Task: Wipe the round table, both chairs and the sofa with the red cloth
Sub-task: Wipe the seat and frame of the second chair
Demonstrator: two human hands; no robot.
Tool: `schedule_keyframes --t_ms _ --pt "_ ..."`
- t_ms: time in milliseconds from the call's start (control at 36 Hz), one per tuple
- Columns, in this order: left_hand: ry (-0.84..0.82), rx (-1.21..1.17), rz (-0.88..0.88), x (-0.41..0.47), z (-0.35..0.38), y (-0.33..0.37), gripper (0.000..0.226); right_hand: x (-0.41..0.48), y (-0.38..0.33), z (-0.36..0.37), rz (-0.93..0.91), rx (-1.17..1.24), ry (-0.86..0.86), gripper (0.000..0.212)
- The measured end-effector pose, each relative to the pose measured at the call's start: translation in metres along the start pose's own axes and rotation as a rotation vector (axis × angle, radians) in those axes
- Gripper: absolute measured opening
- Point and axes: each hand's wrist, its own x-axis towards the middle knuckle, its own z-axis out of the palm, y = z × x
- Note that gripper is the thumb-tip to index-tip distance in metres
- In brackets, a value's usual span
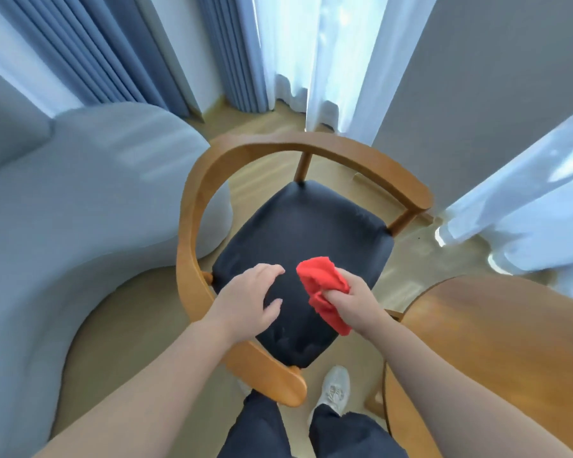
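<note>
A wooden chair (212,170) with a curved backrest and a dark padded seat (308,233) stands right in front of me. My right hand (354,299) is shut on the bunched red cloth (325,285), held just above the seat's near right part. My left hand (248,295) hovers open over the seat's near left part, fingers spread and holding nothing. The round wooden table (497,345) lies at the lower right. The pale grey sofa (80,200) fills the left side, close to the chair's backrest.
Blue curtains (90,47) hang behind the sofa, and white sheer curtains (331,54) hang at the back and the right. A grey wall (477,71) stands between them. My legs and a white shoe (334,388) are on the wooden floor (265,120) below the chair.
</note>
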Motion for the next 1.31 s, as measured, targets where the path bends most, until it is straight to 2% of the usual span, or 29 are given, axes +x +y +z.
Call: schedule_keyframes --t_ms 83,194,306,444,556,611,694,750,806,889,944,1028,1056,1111,1194,1306 --pt "0.057 -0.002 -0.020 -0.014 -0.012 0.015 0.055 -0.010 -0.026 -0.008 -0.035 -0.032 -0.076 0.021" --pt "0.149 -0.040 -0.187 -0.032 -0.012 0.011 0.047 -0.010 -0.034 -0.012 -0.010 0.002 -0.124 0.019" --pt "0.179 -0.060 -0.353 -0.060 -0.001 0.002 0.044 -0.011 -0.022 -0.003 0.089 0.053 -0.148 0.009" --pt "0.167 -0.093 -0.505 -0.100 0.024 -0.006 0.043 -0.017 0.008 0.022 0.252 0.102 -0.251 0.011" --pt "0.128 -0.120 -0.561 -0.117 0.040 -0.010 0.043 -0.023 0.029 0.033 0.351 0.064 -0.280 0.015" --pt "0.112 -0.137 -0.576 -0.123 0.047 -0.012 0.043 -0.028 0.038 0.037 0.366 -0.019 -0.283 0.010" --pt "0.089 -0.140 -0.574 -0.126 0.053 -0.019 0.043 -0.030 0.047 0.041 0.352 -0.179 -0.264 0.028" --pt "0.080 -0.142 -0.570 -0.127 0.056 -0.022 0.043 -0.034 0.046 0.044 0.332 -0.236 -0.255 0.020" --pt "0.077 -0.153 -0.569 -0.130 0.058 -0.023 0.043 -0.038 0.045 0.047 0.318 -0.291 -0.262 0.029" --pt "0.080 -0.159 -0.553 -0.133 0.061 -0.024 0.043 -0.044 0.050 0.050 0.265 -0.396 -0.286 0.020" --pt "0.076 -0.164 -0.540 -0.136 0.062 -0.025 0.042 -0.048 0.065 0.051 0.218 -0.500 -0.268 0.022" --pt "0.059 -0.172 -0.526 -0.142 0.065 -0.030 0.042 -0.058 0.072 0.059 0.194 -0.598 -0.190 0.044" --pt "0.054 -0.178 -0.525 -0.144 0.066 -0.030 0.042 -0.059 0.071 0.062 0.199 -0.618 -0.142 0.042" --pt "0.047 -0.188 -0.519 -0.147 0.067 -0.032 0.042 -0.063 0.064 0.066 0.188 -0.650 -0.076 0.026" --pt "0.041 -0.195 -0.500 -0.150 0.067 -0.032 0.042 -0.066 0.059 0.070 0.176 -0.670 -0.095 0.014" --pt "0.040 -0.203 -0.465 -0.157 0.068 -0.036 0.042 -0.076 0.056 0.081 0.169 -0.596 -0.102 0.029"
